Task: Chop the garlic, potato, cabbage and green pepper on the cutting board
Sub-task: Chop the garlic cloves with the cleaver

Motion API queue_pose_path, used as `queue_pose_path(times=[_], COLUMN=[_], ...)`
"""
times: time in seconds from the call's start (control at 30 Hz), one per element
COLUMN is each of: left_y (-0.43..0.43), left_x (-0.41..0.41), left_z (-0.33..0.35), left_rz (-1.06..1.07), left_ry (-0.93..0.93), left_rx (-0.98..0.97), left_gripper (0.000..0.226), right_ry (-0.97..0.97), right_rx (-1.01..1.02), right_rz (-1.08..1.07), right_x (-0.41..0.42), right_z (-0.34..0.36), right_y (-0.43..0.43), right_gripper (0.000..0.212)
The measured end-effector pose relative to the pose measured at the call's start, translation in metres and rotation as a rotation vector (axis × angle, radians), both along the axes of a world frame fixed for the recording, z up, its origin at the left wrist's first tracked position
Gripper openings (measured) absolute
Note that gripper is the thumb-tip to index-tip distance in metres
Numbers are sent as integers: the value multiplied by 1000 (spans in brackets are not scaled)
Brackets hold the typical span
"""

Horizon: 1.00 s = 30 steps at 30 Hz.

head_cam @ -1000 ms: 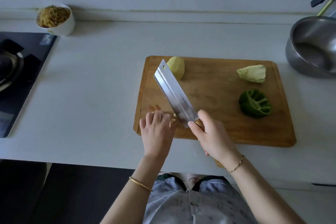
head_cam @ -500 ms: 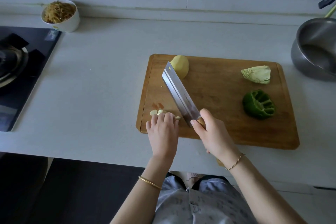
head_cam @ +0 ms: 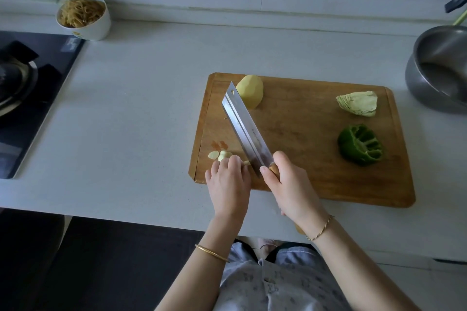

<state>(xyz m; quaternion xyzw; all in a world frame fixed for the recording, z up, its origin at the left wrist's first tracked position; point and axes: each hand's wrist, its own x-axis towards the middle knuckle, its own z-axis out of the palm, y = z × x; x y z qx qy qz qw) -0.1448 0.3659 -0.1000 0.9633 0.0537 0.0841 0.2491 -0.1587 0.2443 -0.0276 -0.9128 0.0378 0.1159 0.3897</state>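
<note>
A wooden cutting board (head_cam: 316, 159) lies on the white counter. My right hand (head_cam: 288, 184) grips the wooden handle of a cleaver (head_cam: 246, 126), its blade running toward the board's far left corner. My left hand (head_cam: 228, 182) has curled fingertips on a piece of garlic at the board's near left, just left of the blade. Pale garlic slices (head_cam: 219, 154) lie beyond its fingers. A peeled potato (head_cam: 250, 91) sits at the far left, partly behind the blade tip. A cabbage wedge (head_cam: 358, 103) and a cut green pepper (head_cam: 361, 145) lie on the right side.
A white bowl of brown shredded food (head_cam: 83, 17) stands at the back left by the wall. A black stove with a pan (head_cam: 25, 83) fills the left. A steel pot (head_cam: 439, 68) stands right of the board. The counter's front edge runs just below the board.
The cleaver blade has come down from a tilted position to the board beside my left fingers. Garlic slices now show beyond my left hand, which has drawn back slightly.
</note>
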Motion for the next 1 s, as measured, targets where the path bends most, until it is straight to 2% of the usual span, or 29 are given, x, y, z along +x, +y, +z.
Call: queue_pose_path(times=[0.3,0.43,0.73,1.0], left_y=[0,-4,-5,-2], left_x=[0,-4,-4,-5], left_z=[-3,-3,-5,-5], left_rz=[3,41,64,59], left_ry=[6,61,41,2], left_rx=[-55,-88,-112,-132], left_gripper=[23,21,17,20], right_ry=[2,-62,-98,-158], right_rx=[-98,-153,6,12], right_rz=[61,50,-45,-6], right_x=[14,19,8,-1], right_z=[-6,-9,-15,-12], right_y=[12,20,10,3], right_gripper=[19,18,27,27])
